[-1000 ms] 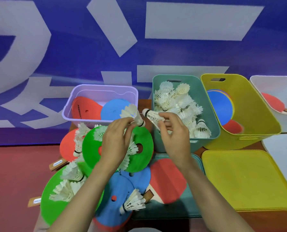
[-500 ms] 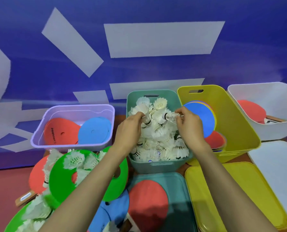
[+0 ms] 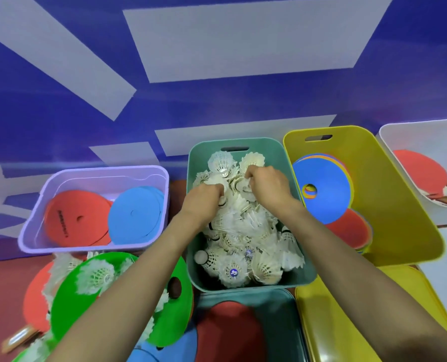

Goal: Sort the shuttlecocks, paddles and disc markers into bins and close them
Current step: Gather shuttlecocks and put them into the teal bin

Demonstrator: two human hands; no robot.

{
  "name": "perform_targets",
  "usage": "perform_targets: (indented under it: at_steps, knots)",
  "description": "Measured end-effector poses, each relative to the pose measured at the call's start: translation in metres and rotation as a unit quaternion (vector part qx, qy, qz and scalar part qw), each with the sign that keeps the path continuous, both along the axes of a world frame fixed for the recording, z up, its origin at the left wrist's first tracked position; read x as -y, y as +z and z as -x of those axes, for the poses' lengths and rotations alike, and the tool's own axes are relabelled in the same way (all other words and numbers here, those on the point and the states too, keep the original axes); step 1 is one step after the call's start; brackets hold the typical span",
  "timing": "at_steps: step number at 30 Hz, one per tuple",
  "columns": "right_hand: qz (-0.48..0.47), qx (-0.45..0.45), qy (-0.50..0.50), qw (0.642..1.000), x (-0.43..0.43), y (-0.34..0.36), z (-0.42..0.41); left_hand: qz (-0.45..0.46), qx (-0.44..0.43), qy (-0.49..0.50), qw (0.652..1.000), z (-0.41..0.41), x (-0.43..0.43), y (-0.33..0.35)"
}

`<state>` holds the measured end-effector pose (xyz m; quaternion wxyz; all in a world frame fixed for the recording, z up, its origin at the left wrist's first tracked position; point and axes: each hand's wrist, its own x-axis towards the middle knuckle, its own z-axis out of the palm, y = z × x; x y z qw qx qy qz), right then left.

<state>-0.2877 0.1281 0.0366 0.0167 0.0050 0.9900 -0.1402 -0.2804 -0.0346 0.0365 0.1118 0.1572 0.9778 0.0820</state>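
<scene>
While left hand and right hand are curling fingers into the teal bin, any grip is lying hidden in the pile. The loose shuttlecocks are lying lower-left, nearer the left hand

We have both hands in the teal bin, which is heaped with white shuttlecocks: our left hand curls its fingers into the pile, its grip hidden, and our right hand pinches feathers near the far end. Left of it a purple bin holds a red disc marker and a blue disc marker; to the right stand a yellow bin of stacked discs and a white bin with a red paddle. Nearer us a green disc marker lies under loose shuttlecocks, beside a teal lid and a yellow lid.
</scene>
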Motion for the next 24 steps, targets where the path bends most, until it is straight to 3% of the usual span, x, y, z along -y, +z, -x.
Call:
perform_targets:
  at_steps: [9, 17, 24]
  knots:
    - [-0.044, 0.062, -0.005, 0.997, -0.001, -0.004, -0.019, -0.006, 0.085, -0.035, 0.996, -0.002, 0.004, -0.006]
    - [0.016, 0.017, -0.008, 1.0, 0.003, 0.025, -0.071, -0.129, -0.037, 0.009, 0.991, -0.051, 0.017, 0.031]
    - [0.121, -0.075, 0.073, 0.987, 0.031, 0.043, -0.146, -0.267, -0.148, 0.051, 0.951, -0.131, 0.069, 0.035]
